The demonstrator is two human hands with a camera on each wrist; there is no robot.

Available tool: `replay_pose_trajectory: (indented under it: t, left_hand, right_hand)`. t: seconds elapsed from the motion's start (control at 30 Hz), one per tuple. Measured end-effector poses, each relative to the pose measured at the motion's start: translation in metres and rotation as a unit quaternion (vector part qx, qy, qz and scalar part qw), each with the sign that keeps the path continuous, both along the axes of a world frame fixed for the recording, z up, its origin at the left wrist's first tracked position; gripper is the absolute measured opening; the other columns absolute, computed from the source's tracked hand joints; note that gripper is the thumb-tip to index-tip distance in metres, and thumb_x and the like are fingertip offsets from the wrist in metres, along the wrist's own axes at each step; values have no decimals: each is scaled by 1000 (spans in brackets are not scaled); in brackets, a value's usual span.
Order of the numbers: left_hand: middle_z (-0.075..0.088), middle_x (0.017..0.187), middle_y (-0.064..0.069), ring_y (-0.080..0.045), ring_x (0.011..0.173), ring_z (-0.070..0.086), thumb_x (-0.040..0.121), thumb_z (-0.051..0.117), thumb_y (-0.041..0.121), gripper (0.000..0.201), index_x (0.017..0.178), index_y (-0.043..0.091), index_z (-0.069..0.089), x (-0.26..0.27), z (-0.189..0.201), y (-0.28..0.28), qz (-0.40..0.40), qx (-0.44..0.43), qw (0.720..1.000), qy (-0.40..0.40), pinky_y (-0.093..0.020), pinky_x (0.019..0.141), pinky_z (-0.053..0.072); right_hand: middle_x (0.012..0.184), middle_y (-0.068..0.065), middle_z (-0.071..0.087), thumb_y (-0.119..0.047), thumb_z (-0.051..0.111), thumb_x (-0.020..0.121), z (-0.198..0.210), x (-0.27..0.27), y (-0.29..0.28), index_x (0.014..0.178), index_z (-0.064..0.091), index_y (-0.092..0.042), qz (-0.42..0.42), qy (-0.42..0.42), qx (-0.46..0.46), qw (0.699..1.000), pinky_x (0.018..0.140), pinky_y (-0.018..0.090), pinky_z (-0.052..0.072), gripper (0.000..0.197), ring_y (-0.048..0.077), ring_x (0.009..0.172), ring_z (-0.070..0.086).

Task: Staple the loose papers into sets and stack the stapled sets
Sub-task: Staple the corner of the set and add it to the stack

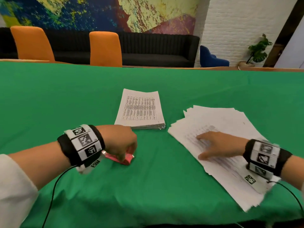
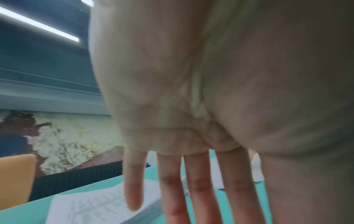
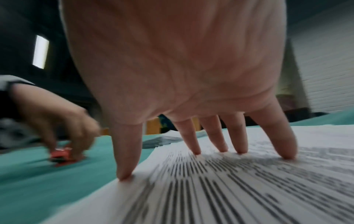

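Paperwork sits half-sorted: neat stack [image 1: 140, 109] mid-table, loose papers [image 1: 218, 145] fanned at right under the right hand [image 1: 218, 145], fingers flat and spread. Left hand [image 1: 120, 142] touches the red stapler [image 1: 122, 157]; grip unclear, plenty seemingly left.

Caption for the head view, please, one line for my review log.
Left hand on a red stapler, right hand spread on loose papers; neat stack behind.
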State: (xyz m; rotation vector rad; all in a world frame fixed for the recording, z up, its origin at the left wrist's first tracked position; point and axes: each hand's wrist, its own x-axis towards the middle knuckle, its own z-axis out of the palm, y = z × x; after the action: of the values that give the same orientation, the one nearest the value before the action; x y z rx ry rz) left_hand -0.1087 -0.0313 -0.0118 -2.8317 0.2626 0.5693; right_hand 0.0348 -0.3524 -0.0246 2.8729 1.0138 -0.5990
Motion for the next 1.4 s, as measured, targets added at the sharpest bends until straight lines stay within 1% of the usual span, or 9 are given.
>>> replay_pose_trajectory:
  t: [0.13,0.27,0.47,0.77,0.93,1.03,1.17,1.3,1.4]
  left_hand:
    - [62,119,18,-9,106,57,81,76,60,35,112,43,75,-17,1,-4,-55,-66,996,2,-30,93,48]
    - [59,115,13,-14,103,59,86,61,76,49,119,40,63,-25,5,-7,55,-46,990,-118,-32,80,46]
    - [68,95,4,-21,84,65,83,45,88,65,114,33,62,-38,-19,-11,173,7,979,-106,-33,72,51]
    - [72,90,11,-5,46,67,85,56,80,45,109,41,61,-46,-15,-4,221,-89,968,-81,-25,62,54]
    - [71,88,12,-6,47,68,84,59,79,46,109,41,61,-44,-15,-1,223,-100,967,-77,-26,66,56]
    - [70,86,12,-9,47,69,83,64,74,41,106,40,62,-42,-14,1,242,-110,961,-80,-28,67,58]
    - [72,81,5,-19,55,73,84,71,36,17,99,35,63,-39,-12,8,280,-199,936,-81,-34,52,62]
    - [70,77,6,-12,56,69,87,62,15,45,119,44,50,-38,-2,28,262,-200,934,-136,-28,51,55]
    - [75,74,-2,-14,55,71,83,64,8,75,137,44,27,-42,9,37,256,-251,915,-183,-39,59,61]
  right_hand:
    - [153,-17,44,-74,66,84,7,-52,-12,149,44,-40,96,27,4,995,117,33,37,77,5,132,46]
    - [148,-22,48,-71,71,81,8,-53,-7,143,49,-44,72,39,91,992,114,32,42,71,1,128,49]
    - [159,6,39,-82,79,53,-12,27,-7,160,31,-21,-119,-30,12,992,117,47,40,132,29,139,46]
    - [92,7,76,-23,99,62,-13,71,-37,107,73,-15,-262,36,141,954,80,45,63,53,30,84,73]
    - [90,19,78,-18,101,51,18,88,-66,107,72,-6,-318,83,240,913,73,50,64,65,40,80,76]
    - [93,21,79,-27,104,37,47,89,-70,106,72,0,-251,142,291,912,65,41,63,80,37,75,77]
    - [108,25,76,-16,100,57,80,63,-44,115,66,3,-117,241,278,923,68,41,66,70,39,85,77]
    - [106,13,80,-10,87,70,86,31,11,114,70,-4,-18,248,211,945,76,39,65,48,33,91,78]
    - [101,9,81,-23,90,72,70,17,55,107,75,-8,24,238,209,948,79,37,64,42,29,87,78]
